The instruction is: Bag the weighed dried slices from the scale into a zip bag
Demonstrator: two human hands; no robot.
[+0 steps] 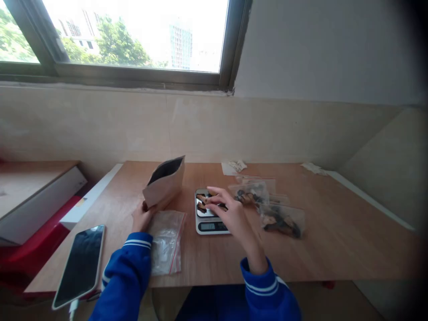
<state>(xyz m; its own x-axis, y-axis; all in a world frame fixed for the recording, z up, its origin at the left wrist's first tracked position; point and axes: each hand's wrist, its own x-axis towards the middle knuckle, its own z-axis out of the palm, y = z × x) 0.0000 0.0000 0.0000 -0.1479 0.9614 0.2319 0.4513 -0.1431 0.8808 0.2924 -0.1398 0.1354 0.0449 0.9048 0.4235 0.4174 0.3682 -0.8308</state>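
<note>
- The right hand [232,211] spreads wide, fingers [214,192] arched just over the dark pieces [201,201] on the digital kitchen scale [210,226]; they lie at its 9 o'clock and seem touched, though the fingers partly cover them.
- The left hand [142,218] curls narrow around the lower corner of a kraft paper pouch [164,185], apparently holding it; the pouch lies at the right hand's 9 o'clock, beyond the scale.
- The pouch's long axis tilts toward 1 o'clock, its black-lined mouth open at the top. The left hand is nearer the pouch, the right nearer the scale.
- Two zip bags [282,221] holding more dark pieces lie at the right hand's 2 to 3 o'clock; a flatter clear zip bag [166,243] sits at the left hand's 4 o'clock.
- A smartphone [80,265] lies at the left hand's 8 o'clock on the wooden desk [334,249]; crumpled tissue [234,167] sits at the far edge.
- Hard to make out: what the pieces are, how many sit on the scale, and the display reading — too small to tell. The left fingertips are hidden behind the pouch.
</note>
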